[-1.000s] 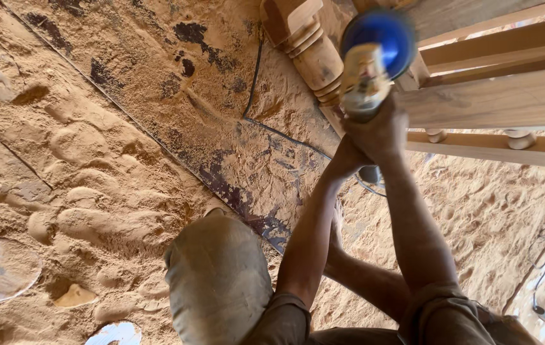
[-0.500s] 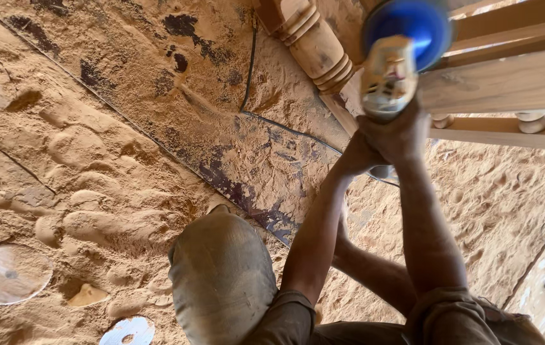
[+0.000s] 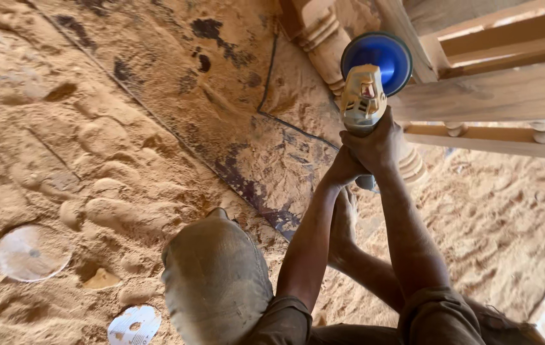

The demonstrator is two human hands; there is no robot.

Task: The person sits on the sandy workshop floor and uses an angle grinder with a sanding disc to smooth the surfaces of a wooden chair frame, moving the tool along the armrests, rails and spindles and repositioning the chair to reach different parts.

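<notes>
From the head view I look down on the grinder, my landmark for everything else. Its blue disc guard sits at the far end, pressed up against the wooden rail, and the dusty cream body runs back toward me. Both hands are on the handle just behind the body: the right hand wraps the grip from the right, and the left hand closes in beside and slightly below it. The fingers of the right are curled tight around the handle; the left's are mostly hidden behind it, though they look closed on it too. I judge the doubled grip is there to steady the tool against the wood, arms stretched so the disc meets the rail squarely.

Left of the grinder stands a turned leg, part of the same frame. Below the grinder, a bare foot rests on the sawdust floor. A dusty cap is nearer still. Well to the left of the grinder lie two worn discs, dropped out of the way.
</notes>
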